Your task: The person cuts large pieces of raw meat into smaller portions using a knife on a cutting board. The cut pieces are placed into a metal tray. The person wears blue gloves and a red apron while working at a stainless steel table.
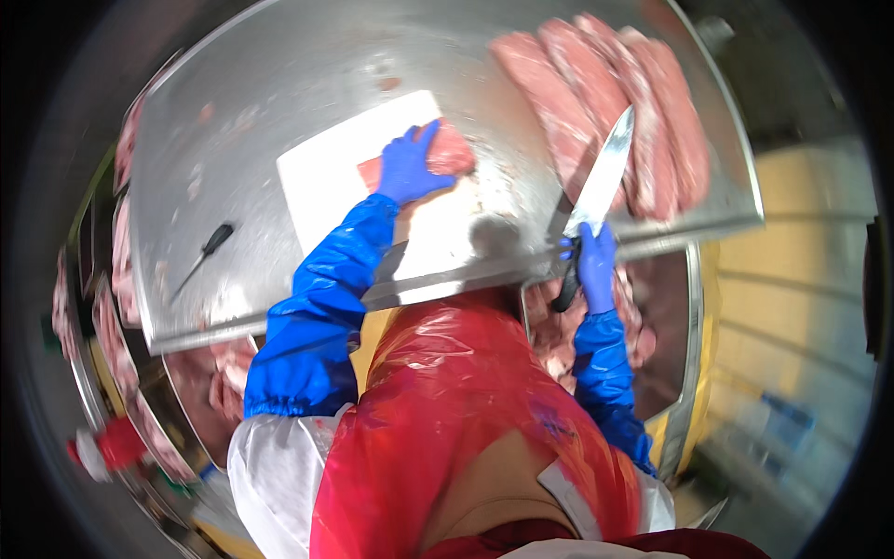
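Observation:
My left hand (407,168), in a blue-violet glove, grips a piece of pink raw meat (451,151) from above, with fingers and thumb apart across it. The meat lies on a white cutting board (321,177). In my right hand (596,265), gloved alike, is the black handle of a large knife (603,177). Its broad blade points away from me and to the right, in front of the long pieces of meat; whether it touches them I cannot tell. Several of these long loins of meat (577,74) lie side by side at the table's far right.
The steel table (251,102) has a raised near edge. A thin pointed tool with a black handle (218,238) lies on its left part. Below the edge, bins of meat stand at right (666,345) and left (191,391). More trays with meat (112,326) line the far left.

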Action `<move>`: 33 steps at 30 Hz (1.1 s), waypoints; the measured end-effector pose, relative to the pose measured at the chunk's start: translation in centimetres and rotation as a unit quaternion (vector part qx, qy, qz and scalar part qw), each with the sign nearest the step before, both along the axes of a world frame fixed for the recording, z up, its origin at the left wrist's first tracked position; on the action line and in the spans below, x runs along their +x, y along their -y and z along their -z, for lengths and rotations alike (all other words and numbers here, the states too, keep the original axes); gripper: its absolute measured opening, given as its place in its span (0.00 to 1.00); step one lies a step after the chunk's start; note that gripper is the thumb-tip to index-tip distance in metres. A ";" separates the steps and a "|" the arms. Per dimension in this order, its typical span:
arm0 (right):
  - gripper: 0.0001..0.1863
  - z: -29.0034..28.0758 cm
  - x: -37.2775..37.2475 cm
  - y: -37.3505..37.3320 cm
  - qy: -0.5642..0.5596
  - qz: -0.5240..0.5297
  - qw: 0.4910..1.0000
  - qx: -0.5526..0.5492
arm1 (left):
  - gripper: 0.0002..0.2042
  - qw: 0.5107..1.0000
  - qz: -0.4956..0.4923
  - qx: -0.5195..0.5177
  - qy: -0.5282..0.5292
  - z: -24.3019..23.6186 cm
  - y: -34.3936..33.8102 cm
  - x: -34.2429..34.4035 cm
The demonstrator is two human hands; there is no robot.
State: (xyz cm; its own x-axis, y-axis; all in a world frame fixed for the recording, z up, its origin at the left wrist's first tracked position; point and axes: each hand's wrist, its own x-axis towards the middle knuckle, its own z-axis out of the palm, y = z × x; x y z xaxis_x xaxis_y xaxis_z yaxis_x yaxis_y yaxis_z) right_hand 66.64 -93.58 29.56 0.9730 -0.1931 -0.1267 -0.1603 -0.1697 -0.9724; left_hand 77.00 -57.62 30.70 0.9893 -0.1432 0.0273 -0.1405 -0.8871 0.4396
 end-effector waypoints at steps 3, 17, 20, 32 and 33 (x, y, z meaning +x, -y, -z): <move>0.15 2.2 2.4 -9.0 -0.104 -0.058 0.949 0.293 | 0.49 0.992 -0.082 -0.064 -0.069 -0.4 0.0 -0.1; 0.13 -4.7 2.8 -40.0 -0.066 -0.543 0.830 0.113 | 0.30 0.493 -0.248 -0.830 0.087 2.6 -17.9 -21.5; 0.13 -9.4 -3.5 -47.5 -0.108 -0.677 0.682 0.256 | 0.26 0.380 -0.301 -0.843 0.231 0.6 -26.3 -34.1; 0.08 0.6 5.6 -31.3 -0.160 -0.545 0.822 -0.048 | 0.08 0.622 -0.542 -0.536 0.177 11.3 -18.5 -23.7; 0.08 0.7 8.2 -28.2 -0.151 -0.502 0.849 -0.055 | 0.06 0.681 -0.506 -0.516 0.115 10.9 -15.6 -19.4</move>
